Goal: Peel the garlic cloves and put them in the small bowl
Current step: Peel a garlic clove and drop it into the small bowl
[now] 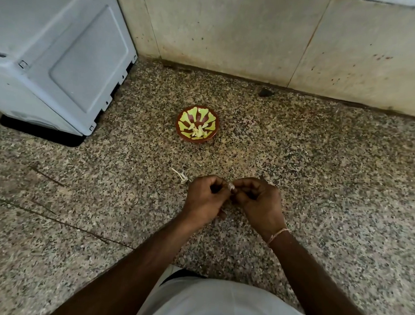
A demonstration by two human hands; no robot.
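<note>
Garlic clove [231, 188] pinched between your two hands, low over the speckled counter [323, 191].
Your left hand [204, 198] and right hand [260, 202] both curl fingers on it; mostly hidden, so its long axis can't be read. Small bowl [197, 125] with peeled cloves [198, 131] sits beyond, apart.

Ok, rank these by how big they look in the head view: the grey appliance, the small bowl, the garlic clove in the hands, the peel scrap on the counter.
1. Grey appliance
2. Small bowl
3. Peel scrap and garlic clove: both tiny, the clove mostly hidden by fingers, so unranked.
</note>
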